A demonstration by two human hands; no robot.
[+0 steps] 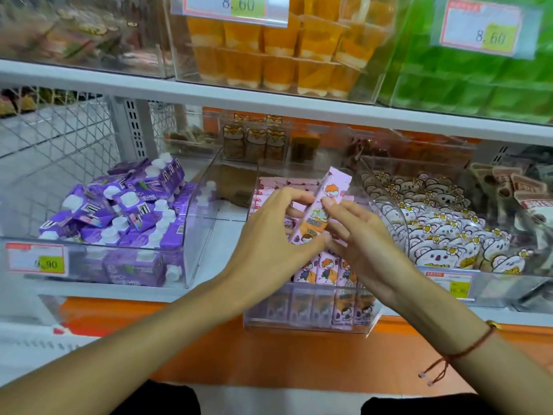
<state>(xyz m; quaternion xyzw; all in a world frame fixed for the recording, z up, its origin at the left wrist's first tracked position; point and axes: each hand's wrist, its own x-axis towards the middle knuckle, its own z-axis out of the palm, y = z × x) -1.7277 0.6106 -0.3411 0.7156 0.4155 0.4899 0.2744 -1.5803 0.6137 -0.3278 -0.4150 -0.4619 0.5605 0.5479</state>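
Fingers of left hand (270, 232) and right hand (363, 235) pinch one pink carton (317, 209).

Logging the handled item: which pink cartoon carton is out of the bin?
The pink carton tilted above the clear bin, held by left hand and right hand; the other cartons stand upright inside.

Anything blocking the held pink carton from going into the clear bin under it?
Nothing visible. The left hand and right hand hold the pink carton over the clear bin, whose top is open. Only the standing cartons inside limit where it fits.
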